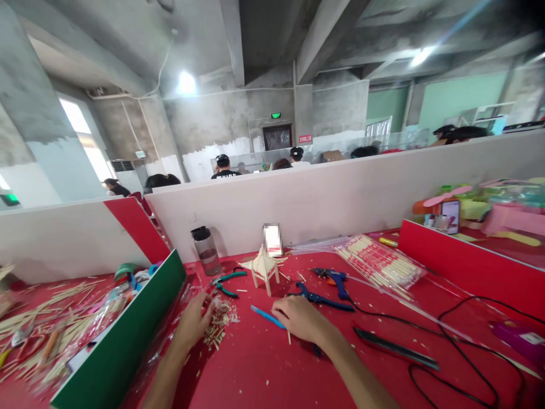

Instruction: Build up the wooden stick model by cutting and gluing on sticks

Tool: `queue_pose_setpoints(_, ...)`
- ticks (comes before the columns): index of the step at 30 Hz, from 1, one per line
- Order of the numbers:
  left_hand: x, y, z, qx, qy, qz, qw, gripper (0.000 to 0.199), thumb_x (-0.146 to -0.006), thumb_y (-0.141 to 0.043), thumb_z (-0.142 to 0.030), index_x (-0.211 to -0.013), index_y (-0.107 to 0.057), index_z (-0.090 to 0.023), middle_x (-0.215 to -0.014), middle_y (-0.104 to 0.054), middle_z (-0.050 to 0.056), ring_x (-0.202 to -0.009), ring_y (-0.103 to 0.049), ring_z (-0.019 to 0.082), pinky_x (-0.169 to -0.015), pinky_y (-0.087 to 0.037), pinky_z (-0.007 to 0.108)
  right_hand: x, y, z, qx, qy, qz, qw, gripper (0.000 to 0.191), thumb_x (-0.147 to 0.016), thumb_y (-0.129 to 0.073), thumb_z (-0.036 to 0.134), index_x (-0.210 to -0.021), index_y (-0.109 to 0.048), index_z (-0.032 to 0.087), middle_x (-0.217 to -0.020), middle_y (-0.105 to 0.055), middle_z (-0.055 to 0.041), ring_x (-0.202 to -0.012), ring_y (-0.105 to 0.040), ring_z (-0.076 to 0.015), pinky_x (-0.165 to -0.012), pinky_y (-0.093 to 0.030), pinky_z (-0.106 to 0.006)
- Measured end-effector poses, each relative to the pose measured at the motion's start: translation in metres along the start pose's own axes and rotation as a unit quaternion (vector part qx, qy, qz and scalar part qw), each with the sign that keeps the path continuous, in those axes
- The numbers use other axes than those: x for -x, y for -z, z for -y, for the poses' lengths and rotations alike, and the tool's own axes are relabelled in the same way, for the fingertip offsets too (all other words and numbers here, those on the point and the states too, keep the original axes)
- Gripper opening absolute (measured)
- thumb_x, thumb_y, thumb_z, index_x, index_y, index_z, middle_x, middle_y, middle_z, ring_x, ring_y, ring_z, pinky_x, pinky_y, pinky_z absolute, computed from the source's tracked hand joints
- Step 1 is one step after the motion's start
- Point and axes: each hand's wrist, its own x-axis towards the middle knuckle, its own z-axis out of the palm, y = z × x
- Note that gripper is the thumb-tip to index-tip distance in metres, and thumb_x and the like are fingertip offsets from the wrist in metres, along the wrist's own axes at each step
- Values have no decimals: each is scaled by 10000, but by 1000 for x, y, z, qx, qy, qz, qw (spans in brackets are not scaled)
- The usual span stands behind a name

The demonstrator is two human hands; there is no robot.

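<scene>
My left hand (196, 319) rests at the left edge of a pile of short wooden stick scraps (219, 326), thumb and fingers apart and partly hidden. My right hand (300, 318) is palm down with curled fingers, touching or just above the table. A blue pen-like stick (266, 316) runs up to its thumb side; whether the fingers grip it is hidden. A thin wooden stick end (289, 337) pokes out below this hand. Beyond and between the hands stands a small house-like model (264, 270) of wooden sticks, upright on legs. Green-handled pliers (227, 284) lie past the scrap pile.
Blue-handled pliers (323, 299) and a blue glue gun (336, 281) lie right of the model, its black cord (395, 319) trailing right. Bagged sticks (378, 264), a dark bottle (205, 250) and a black bar (394, 347) are around. Green (128, 335) and red boards flank the table.
</scene>
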Motion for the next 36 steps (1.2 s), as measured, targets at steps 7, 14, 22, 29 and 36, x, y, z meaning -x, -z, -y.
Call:
queue_pose_setpoints(7, 14, -5, -74, 200, -43, 26, 979, 263, -926, -514, -432, -824, -589, -201, -748, -624, 7, -706, -593, 183, -673, -467, 274, -4, -12, 23, -249, -1, -51, 967, 298, -899, -601, 315, -1181, -661, 238, -1039, -750, -59, -873, -696, -200, -768, -479, -261)
queue_pose_setpoints(14, 28, -29, -117, 240, -81, 93, 963, 199, -905, -572, -370, -837, -638, -195, -777, -647, 13, -712, -583, 167, -691, -456, 260, -10, -27, 27, -368, -4, -78, 926, 174, -876, -631, 312, -940, -715, 173, -849, -753, -56, -782, -697, -200, -726, -505, -274)
queue_pose_setpoints(22, 26, -33, -113, 305, -41, 46, 950, 110, -848, -591, -278, -772, -594, -199, -700, -585, -12, -657, -547, 158, -649, -440, 267, -12, -28, 22, -444, -23, -30, 895, 296, -877, -642, 459, -820, -661, 169, -695, -652, -15, -628, -618, -151, -589, -460, -240)
queue_pose_setpoints(29, 23, -45, -109, 332, -6, -26, 943, 103, -814, -605, -274, -753, -574, -197, -684, -565, -20, -642, -545, 152, -633, -446, 264, -15, -30, 16, -483, -49, 6, 874, 248, -833, -675, 402, -776, -635, 164, -635, -620, 15, -525, -558, -107, -538, -439, -217)
queue_pose_setpoints(36, 11, -34, -81, 357, 63, -162, 918, 192, -837, -604, -369, -771, -531, -204, -677, -564, -29, -649, -552, 150, -642, -438, 247, -13, -24, 13, -516, -69, 3, 854, 239, -789, -699, 374, -757, -637, 146, -634, -618, 12, -530, -558, -102, -551, -449, -222)
